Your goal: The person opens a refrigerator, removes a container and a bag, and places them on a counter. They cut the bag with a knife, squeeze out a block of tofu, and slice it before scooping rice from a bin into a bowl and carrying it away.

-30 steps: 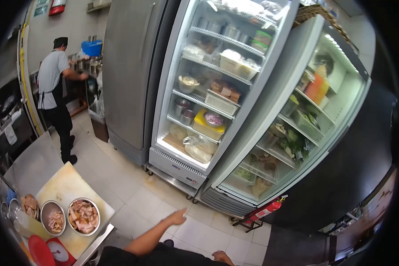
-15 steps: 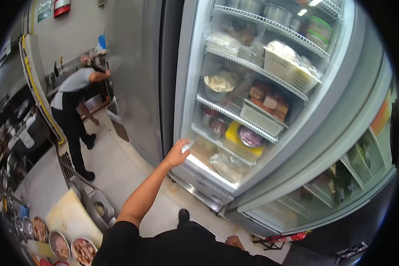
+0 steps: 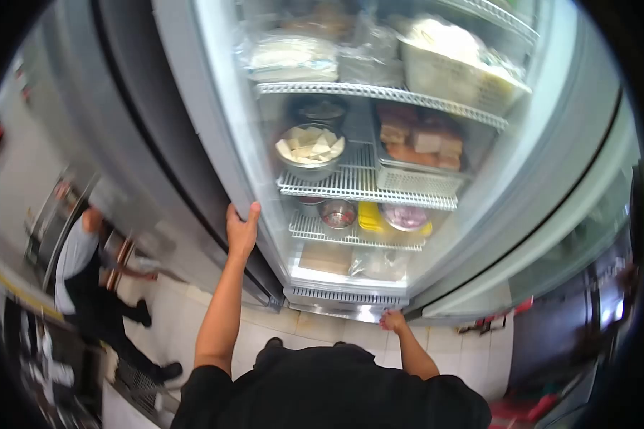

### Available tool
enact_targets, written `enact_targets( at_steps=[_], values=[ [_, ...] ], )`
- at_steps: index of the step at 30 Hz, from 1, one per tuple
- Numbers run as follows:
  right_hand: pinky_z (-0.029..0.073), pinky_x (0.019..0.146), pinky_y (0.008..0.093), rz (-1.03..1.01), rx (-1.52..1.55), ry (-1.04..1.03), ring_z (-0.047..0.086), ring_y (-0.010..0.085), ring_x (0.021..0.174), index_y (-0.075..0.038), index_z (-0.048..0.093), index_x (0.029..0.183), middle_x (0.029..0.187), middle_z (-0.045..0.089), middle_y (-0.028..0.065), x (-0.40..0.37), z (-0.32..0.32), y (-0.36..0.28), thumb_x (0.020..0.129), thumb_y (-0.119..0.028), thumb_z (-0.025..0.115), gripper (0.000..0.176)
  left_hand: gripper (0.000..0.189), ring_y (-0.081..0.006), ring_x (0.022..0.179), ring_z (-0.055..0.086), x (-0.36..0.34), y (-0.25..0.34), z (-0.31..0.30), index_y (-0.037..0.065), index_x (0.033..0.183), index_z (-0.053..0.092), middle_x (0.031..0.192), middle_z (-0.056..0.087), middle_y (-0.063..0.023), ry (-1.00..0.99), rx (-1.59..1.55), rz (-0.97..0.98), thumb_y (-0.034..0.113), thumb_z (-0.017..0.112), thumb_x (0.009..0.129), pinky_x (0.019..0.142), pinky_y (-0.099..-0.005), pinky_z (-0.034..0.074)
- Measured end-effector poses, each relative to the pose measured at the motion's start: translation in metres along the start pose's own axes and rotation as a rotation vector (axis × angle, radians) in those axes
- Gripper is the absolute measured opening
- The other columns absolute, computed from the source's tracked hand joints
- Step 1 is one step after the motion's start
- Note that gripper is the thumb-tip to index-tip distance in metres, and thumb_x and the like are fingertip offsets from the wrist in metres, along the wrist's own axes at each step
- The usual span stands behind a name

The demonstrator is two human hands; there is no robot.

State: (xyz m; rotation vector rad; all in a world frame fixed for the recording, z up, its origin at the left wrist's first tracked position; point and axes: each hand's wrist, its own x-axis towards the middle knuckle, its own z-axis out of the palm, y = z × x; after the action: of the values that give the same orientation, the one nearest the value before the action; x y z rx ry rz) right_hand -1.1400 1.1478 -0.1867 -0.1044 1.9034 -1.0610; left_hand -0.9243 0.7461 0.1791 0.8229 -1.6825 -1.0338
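Observation:
In front of me stands a tall glass-door fridge (image 3: 215, 100) with wire shelves. My left hand (image 3: 242, 227) is at the left edge of its door, thumb on the near face and fingers round the side. Low at the right, my right hand (image 3: 391, 320) hangs in front of the fridge base, fingers loosely bent, with nothing visible in it. Behind the glass are a bowl of pale cut pieces (image 3: 310, 149), a basket (image 3: 418, 179) under a tray of meat blocks (image 3: 422, 143), a small metal bowl (image 3: 338, 214) and a bowl of purple pieces (image 3: 406, 217).
Higher up sit stacked plastic-wrapped packs (image 3: 293, 58) and a white perforated basket (image 3: 458, 75). A steel cabinet (image 3: 143, 143) adjoins the fridge on the left. Beyond it a co-worker (image 3: 82, 264) bends forward. Pale floor tiles (image 3: 322, 325) run below the fridge.
My view has turned to face the fridge more squarely and closer. My left hand now meets the door's left edge, and my right hand has come forward into fuller view.

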Motion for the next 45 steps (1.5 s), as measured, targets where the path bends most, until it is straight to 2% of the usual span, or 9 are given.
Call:
enact_targets(
  at_steps=[5,13,19,30,33,37,39,42,45],
  values=[
    [0.053,0.059,0.0328,0.044,0.238,0.169,0.062,0.0178,0.069,-0.006,0.055,0.093,0.082,0.061,0.0073,-0.035,0.092,-0.015,0.088,-0.018,0.047,0.016,0.067,-0.0256,0.098,0.050,-0.002,-0.003,-0.002,-0.004,0.111,0.047,0.104,0.050,-0.0152,0.029,0.000,0.074,0.049,0.067,0.075,0.086,-0.0353,0.040],
    [0.052,0.066,0.0312,0.038,0.490,0.162,0.062,0.0167,0.076,-0.006,0.055,0.097,0.087,0.062,0.0064,-0.140,0.239,-0.059,0.087,-0.019,0.052,0.016,0.062,-0.0202,0.087,0.051,0.017,-0.005,-0.018,-0.003,0.098,0.049,0.096,0.051,-0.0123,-0.240,-0.212,-0.069,0.044,0.075,0.068,0.080,-0.0314,0.041],
    [0.051,0.068,0.0314,-0.005,0.467,0.176,0.062,0.0167,0.077,-0.006,0.054,0.099,0.087,0.063,0.0067,-0.175,0.268,-0.063,0.086,-0.017,0.051,0.017,0.053,-0.0111,0.070,0.049,0.021,-0.008,-0.021,0.002,0.087,0.047,0.078,0.052,-0.0029,-0.271,-0.387,-0.117,0.035,0.081,0.064,0.064,-0.0237,0.042],
    [0.053,0.065,0.0324,0.060,0.498,0.268,0.063,0.0189,0.073,-0.002,0.053,0.098,0.083,0.062,0.0092,-0.186,0.292,-0.053,0.089,-0.021,0.049,0.021,0.050,-0.0097,0.067,0.040,0.011,-0.030,-0.018,0.007,0.082,0.044,0.076,0.042,0.0016,-0.235,-0.395,0.024,0.033,0.081,0.063,0.061,-0.0241,0.038],
    [0.052,0.060,0.0329,0.098,0.498,0.298,0.061,0.0178,0.066,-0.004,0.054,0.093,0.077,0.060,0.0067,-0.174,0.293,-0.033,0.089,-0.030,0.048,0.027,0.058,-0.0130,0.073,0.038,-0.024,-0.028,-0.053,0.006,0.083,0.038,0.081,0.038,-0.0013,-0.400,-0.430,-0.035,0.031,0.084,0.058,0.067,-0.0264,0.038],
    [0.053,0.060,0.0335,0.134,0.585,0.325,0.061,0.0184,0.066,-0.003,0.053,0.097,0.077,0.060,0.0078,-0.176,0.291,-0.026,0.090,-0.034,0.046,0.032,0.037,-0.0146,0.070,0.047,-0.063,-0.032,-0.114,0.004,0.078,0.051,0.075,0.049,-0.0032,-0.623,-0.490,0.254,0.026,0.078,0.065,0.066,-0.0265,0.041],
    [0.053,0.062,0.0341,0.151,0.642,0.394,0.061,0.0200,0.069,-0.002,0.051,0.102,0.082,0.060,0.0106,-0.178,0.289,-0.023,0.091,-0.035,0.045,0.035,0.022,-0.0187,0.069,0.055,-0.066,-0.030,-0.132,0.001,0.076,0.055,0.074,0.056,-0.0084,-0.784,-0.598,0.387,0.021,0.063,0.081,0.065,-0.0288,0.044],
    [0.053,0.069,0.0372,0.097,0.748,0.407,0.059,0.0236,0.084,-0.002,0.046,0.112,0.098,0.058,0.0159,-0.180,0.283,0.001,0.090,-0.037,0.047,0.042,0.020,-0.0186,0.069,0.055,-0.056,-0.024,-0.132,0.000,0.076,0.054,0.075,0.056,-0.0093,-0.835,-0.615,0.443,0.017,0.052,0.087,0.066,-0.0287,0.044],
    [0.051,0.073,0.0402,0.010,0.691,0.419,0.054,0.0226,0.098,-0.004,0.042,0.121,0.112,0.054,0.0098,-0.201,0.276,0.030,0.087,-0.037,0.052,0.049,0.023,-0.0134,0.073,0.049,-0.046,-0.015,-0.122,0.001,0.076,0.053,0.080,0.054,-0.0066,-0.779,-0.601,0.398,0.014,0.041,0.091,0.067,-0.0269,0.041]
  ],
)
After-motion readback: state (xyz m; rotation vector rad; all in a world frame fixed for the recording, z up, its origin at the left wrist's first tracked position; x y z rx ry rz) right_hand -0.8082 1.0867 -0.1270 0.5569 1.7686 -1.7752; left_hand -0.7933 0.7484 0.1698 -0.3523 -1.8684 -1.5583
